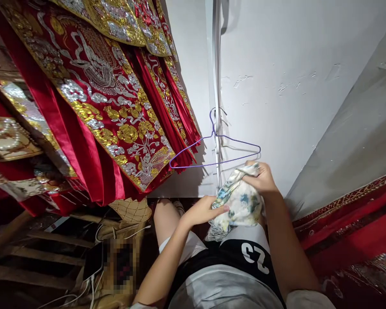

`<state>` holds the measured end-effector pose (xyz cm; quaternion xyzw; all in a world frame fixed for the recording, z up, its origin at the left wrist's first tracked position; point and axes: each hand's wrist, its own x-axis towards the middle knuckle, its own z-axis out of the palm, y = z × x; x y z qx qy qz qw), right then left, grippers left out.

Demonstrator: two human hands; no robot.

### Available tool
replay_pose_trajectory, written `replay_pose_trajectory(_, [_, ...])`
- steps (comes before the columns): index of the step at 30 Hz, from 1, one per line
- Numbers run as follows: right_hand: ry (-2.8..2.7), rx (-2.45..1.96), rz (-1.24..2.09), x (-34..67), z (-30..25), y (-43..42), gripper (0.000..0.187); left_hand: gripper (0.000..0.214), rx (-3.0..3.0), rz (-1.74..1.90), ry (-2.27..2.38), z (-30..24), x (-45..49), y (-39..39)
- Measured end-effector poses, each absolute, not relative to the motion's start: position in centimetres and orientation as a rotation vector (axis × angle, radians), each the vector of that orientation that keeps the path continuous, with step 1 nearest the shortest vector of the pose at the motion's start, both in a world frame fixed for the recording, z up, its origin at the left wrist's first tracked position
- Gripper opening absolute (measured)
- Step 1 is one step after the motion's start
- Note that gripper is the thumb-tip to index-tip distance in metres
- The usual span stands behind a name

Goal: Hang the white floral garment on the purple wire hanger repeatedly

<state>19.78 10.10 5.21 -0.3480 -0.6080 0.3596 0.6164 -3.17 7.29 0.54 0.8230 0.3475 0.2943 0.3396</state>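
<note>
A white cloth garment [244, 201] with blue, green and yellow blotches is bunched between my two hands, above my lap. My left hand [206, 211] grips its left edge, thumb lying over the fabric. The upper right edge is pinched in my right hand [261, 177], its fingers partly behind the cloth. Below it hangs a striped grey-white part [217, 231]; whether it belongs to the same piece I cannot tell. Just above my hands a bare purple wire hanger [234, 162] hangs by its hook at the white wall strip.
Red embroidered garments with gold and silver sequins [128, 133] hang at the left. A wooden slatted seat [51, 257] at lower left bears a phone [93, 259] and white cables. Red fringed cloth [357, 231] lies along the right. A white wall [276, 64] stands ahead.
</note>
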Motion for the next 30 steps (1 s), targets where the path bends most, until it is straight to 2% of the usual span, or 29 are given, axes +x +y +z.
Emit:
replay_pose_trajectory(3, [-1.185, -0.783, 0.597, 21.4, 6.1, 12.3, 0.027, 0.047, 2.324, 0.626, 1.186, 2.7, -5.3, 7.7])
replay_pose_trajectory(5, [-1.207, -0.808, 0.608, 21.4, 5.8, 14.0, 0.016, 0.048, 2.391, 0.503, 1.322, 3.6, -7.2, 7.9])
replay_pose_trajectory(8, [-1.453, -0.907, 0.74, 20.3, 4.2, 16.2, 0.02, 0.048, 2.397, 0.311, 1.504, 3.7, -10.1, 8.3])
replay_pose_trajectory(12, [-1.603, -1.047, 0.777, 19.6, 2.3, 17.5, 0.02, 0.025, 2.347, 0.156, 1.623, 3.1, -12.7, 9.4])
replay_pose_trajectory(14, [-1.64, -1.051, 0.728, 20.3, 2.2, 17.3, 0.018, 0.017, 2.359, 0.252, 1.686, 3.3, -13.5, 10.3])
replay_pose_trajectory(18, [-1.693, -1.051, 0.662, 22.1, 3.5, 15.9, 0.013, 0.004, 2.474, 0.782, 1.579, 4.6, -14.5, 11.9])
replay_pose_trajectory(23, [-1.768, -1.0, 0.78, 21.8, 4.1, 14.3, 0.018, 0.009, 2.464, 1.259, 1.329, 7.0, -13.4, 12.9])
replay_pose_trajectory(27, [-1.836, -0.972, 0.796, 21.1, 3.7, 12.9, 0.031, 0.031, 2.313, 1.408, 1.168, 8.9, -11.6, 14.8])
replay_pose_trajectory(30, [-1.766, -1.078, 0.606, 22.1, 4.1, 12.1, 0.058, 0.038, 2.177, 1.211, 1.173, 9.9, -11.4, 16.1])
